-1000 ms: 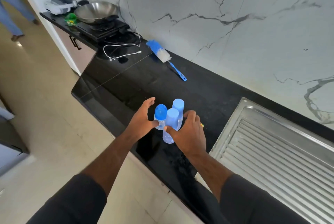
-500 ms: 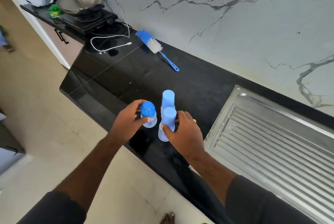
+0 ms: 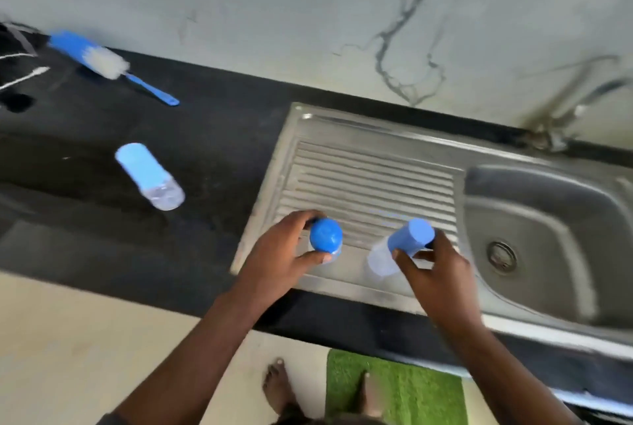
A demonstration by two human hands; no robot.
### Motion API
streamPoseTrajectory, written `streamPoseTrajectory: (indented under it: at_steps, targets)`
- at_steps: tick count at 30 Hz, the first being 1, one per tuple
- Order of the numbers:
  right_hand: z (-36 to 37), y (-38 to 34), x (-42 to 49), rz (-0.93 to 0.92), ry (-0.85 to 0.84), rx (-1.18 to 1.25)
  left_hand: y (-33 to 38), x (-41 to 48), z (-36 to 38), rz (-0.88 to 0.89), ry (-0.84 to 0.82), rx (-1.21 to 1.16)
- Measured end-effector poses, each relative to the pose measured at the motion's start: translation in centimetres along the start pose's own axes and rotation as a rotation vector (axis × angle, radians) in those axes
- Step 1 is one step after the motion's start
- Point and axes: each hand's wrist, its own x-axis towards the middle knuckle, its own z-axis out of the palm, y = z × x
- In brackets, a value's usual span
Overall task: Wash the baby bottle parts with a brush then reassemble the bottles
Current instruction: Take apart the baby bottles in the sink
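Note:
My left hand (image 3: 281,253) grips a small clear baby bottle with a round dark-blue cap (image 3: 326,239), held over the ribbed steel draining board (image 3: 363,178). My right hand (image 3: 435,270) grips a taller clear bottle with a light-blue cap (image 3: 409,236), tilted, also above the draining board. A third bottle with a light-blue cap (image 3: 147,176) stands alone on the black counter (image 3: 212,150) to the left. The blue bottle brush (image 3: 102,63) with white bristles lies near the wall at the far left.
The steel sink basin (image 3: 548,236) with its drain sits to the right, and a tap (image 3: 561,123) stands at the wall behind it. A white cable (image 3: 20,78) lies at the left edge. Below the counter a green mat (image 3: 394,387) lies on the floor under my feet.
Both hands lifted a bottle each from the group of three and carried them right, over the draining board. The third bottle stayed on the counter. The view swung right toward the sink.

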Motion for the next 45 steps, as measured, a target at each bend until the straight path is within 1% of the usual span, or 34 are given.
streamPoseTrajectory:
  at_steps: [4, 7, 9, 14, 17, 21, 26, 29, 32, 35, 39, 42, 45]
  targets:
    - [-4.0, 4.8, -0.2, 0.149, 0.106, 0.006, 2.7, 2.4, 4.4, 0.062, -0.062, -0.003]
    - [-5.1, 7.4, -0.9, 0.177, 0.157, -0.025, 4.2, 3.2, 7.0, 0.079, -0.121, -0.025]
    - [-4.8, 8.4, -1.4, 0.161, 0.156, -0.042, 4.8, 3.4, 8.2, 0.096, -0.146, -0.016]
    - [-4.1, 9.0, -2.5, 0.154, 0.140, -0.070, 5.1, 3.4, 10.0, 0.091, -0.190, 0.001]
    - [-4.0, 9.2, -2.1, 0.148, 0.126, -0.093, 4.8, 3.7, 10.4, 0.072, -0.206, -0.026]
    - [-4.1, 9.4, -1.9, 0.151, 0.106, -0.085, 4.0, 3.6, 10.9, 0.060, -0.253, 0.000]
    - [-4.4, 9.2, -2.3, 0.182, 0.086, -0.065, 3.4, 3.5, 11.1, 0.051, -0.266, 0.014]
    - [-4.1, 9.1, -3.2, 0.232, 0.140, -0.028, 3.1, 3.5, 11.1, 0.051, -0.278, 0.011]
    - [-3.9, 8.7, -4.1, 0.257, 0.250, 0.018, 2.7, 3.5, 11.1, 0.042, -0.282, 0.004]
    - [-3.5, 7.6, -5.1, 0.182, 0.343, 0.062, 2.0, 3.6, 10.9, 0.022, -0.285, -0.018]
    - [-1.7, 5.9, -6.2, 0.086, 0.328, 0.036, 1.0, 3.4, 9.8, 0.012, -0.266, 0.010]
    - [0.3, 4.1, -6.4, 0.015, 0.270, 0.086, 0.3, 2.8, 8.4, 0.000, -0.238, 0.006]
    - [3.3, 0.8, -5.7, -0.096, 0.157, 0.138, -0.9, 2.1, 5.9, -0.047, -0.143, 0.008]
